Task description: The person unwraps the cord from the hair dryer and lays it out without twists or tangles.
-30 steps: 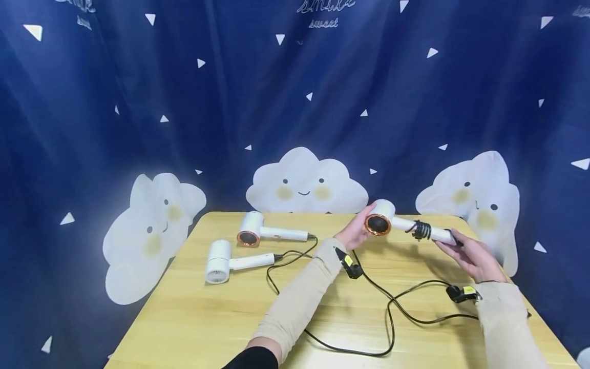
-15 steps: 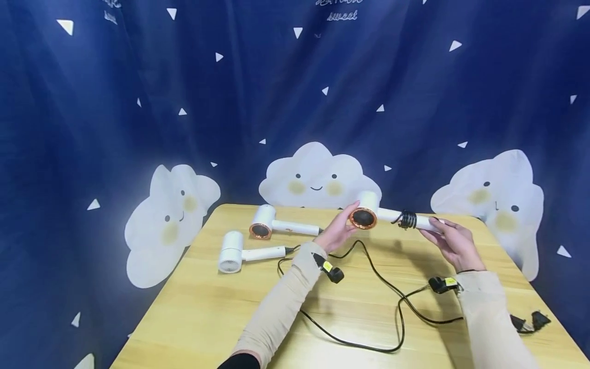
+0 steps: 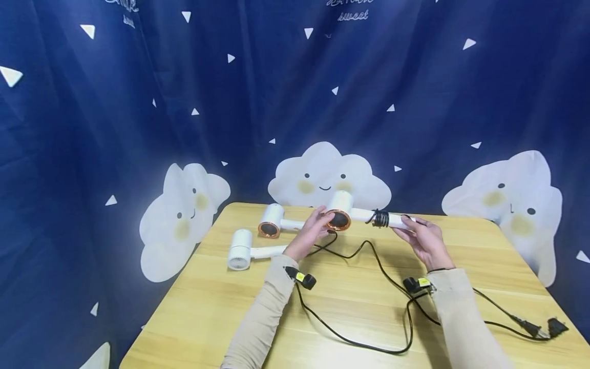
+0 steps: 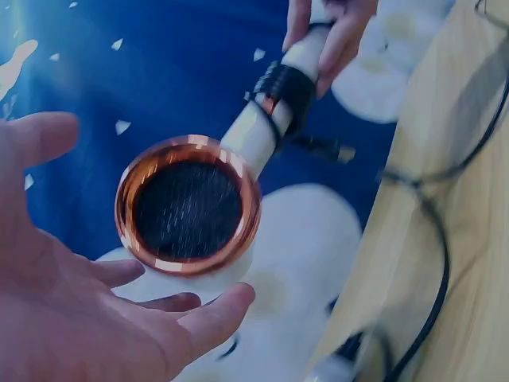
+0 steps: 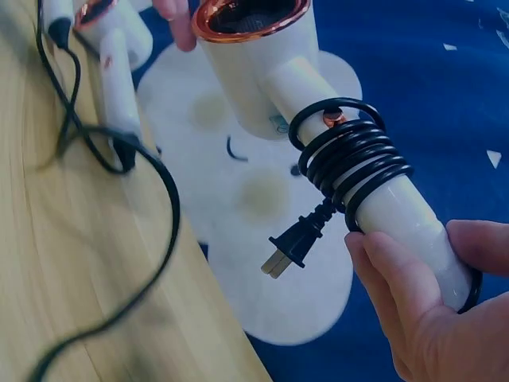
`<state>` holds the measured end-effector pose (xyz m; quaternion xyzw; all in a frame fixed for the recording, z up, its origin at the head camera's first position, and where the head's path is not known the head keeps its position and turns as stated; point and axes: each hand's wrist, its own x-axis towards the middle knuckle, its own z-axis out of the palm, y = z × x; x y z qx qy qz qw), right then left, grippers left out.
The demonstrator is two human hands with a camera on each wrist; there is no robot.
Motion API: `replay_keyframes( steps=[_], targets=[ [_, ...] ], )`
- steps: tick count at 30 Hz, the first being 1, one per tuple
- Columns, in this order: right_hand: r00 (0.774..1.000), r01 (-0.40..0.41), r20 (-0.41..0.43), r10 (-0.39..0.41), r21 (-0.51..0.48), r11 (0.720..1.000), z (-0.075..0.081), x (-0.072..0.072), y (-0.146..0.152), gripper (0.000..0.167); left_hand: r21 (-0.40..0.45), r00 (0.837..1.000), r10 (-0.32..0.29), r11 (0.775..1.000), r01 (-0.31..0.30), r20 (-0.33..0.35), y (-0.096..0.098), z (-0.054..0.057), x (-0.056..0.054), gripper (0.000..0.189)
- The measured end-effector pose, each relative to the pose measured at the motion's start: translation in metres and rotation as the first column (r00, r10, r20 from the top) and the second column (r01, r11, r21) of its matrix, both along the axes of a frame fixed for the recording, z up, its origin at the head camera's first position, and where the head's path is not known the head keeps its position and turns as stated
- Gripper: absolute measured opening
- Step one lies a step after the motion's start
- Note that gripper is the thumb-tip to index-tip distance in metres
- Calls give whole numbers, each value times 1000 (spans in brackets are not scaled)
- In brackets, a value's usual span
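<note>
A white hair dryer (image 3: pixel 341 202) with a copper-coloured rim is held up above the back of the table. Its black cord (image 5: pixel 350 163) is wound round the handle, and the plug (image 5: pixel 294 243) hangs from the coil. With thumb and fingers, my right hand (image 3: pixel 425 241) grips the handle's end. My left hand (image 3: pixel 310 234) is at the dryer's head, its fingers loosely bent beneath it and its thumb standing apart in the left wrist view. Whether those fingertips touch the head, I cannot tell.
Two more white hair dryers lie at the table's back left: one copper-rimmed (image 3: pixel 273 215), one plain (image 3: pixel 240 248). Their black cords (image 3: pixel 350 341) run across the wooden table (image 3: pixel 207 307) to plugs (image 3: pixel 534 328) at the right. A blue curtain (image 3: pixel 276 77) hangs behind.
Both hands and the raised hair dryer have moved left, towards the two dryers on the table. The head view has turned a little left, and the plugs at the right have come into sight.
</note>
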<state>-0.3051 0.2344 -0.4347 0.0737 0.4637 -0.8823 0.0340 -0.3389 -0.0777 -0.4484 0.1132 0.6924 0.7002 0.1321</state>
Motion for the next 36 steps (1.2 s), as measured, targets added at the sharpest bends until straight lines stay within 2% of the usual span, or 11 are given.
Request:
replay_keyframes(
  steps=[2, 5, 8, 11, 15, 19, 22, 25, 29, 33, 36],
  targets=[
    [1000, -13, 0, 13, 31, 999, -1, 0, -8, 35, -89, 998, 16, 996, -21, -56, -12, -3, 0, 82],
    [1000, -30, 6, 29, 60, 998, -1, 0, -22, 39, -231, 991, 24, 972, -54, -129, -30, -7, 0, 92],
    [999, -47, 15, 46, 84, 995, -3, 0, -37, 35, -325, 981, 5, 943, -68, -191, -47, -10, 0, 103],
    [999, -42, 18, 40, 98, 994, -7, -1, -50, 27, -401, 963, -29, 912, -84, -269, -59, -12, -1, 112],
    [999, -47, 12, 46, 141, 989, -14, -1, -65, 30, -534, 928, -88, 836, -130, -363, -69, -14, -1, 116],
    [999, -45, 16, 43, 193, 980, -21, 0, -75, 45, -642, 917, -137, 751, -151, -376, -72, -16, 0, 115],
    [999, -31, 19, 27, 205, 978, -26, 1, -79, 50, -678, 913, -154, 718, -159, -377, -70, -15, -1, 111],
    [1000, -21, 26, 17, 191, 981, -32, 3, -82, 46, -706, 906, -178, 689, -163, -383, -67, -13, -2, 109],
    [1000, -18, 23, 14, 177, 984, -36, 4, -84, 40, -733, 886, -209, 654, -188, -413, -66, -12, -4, 107],
    [999, -32, 8, 31, 186, 982, -36, 3, -87, 46, -737, 871, -213, 639, -220, -444, -68, -13, -7, 105],
    [999, -50, 11, 48, 188, 981, -36, 1, -88, 52, -741, 877, -208, 636, -216, -433, -70, -13, -6, 107]
  ],
)
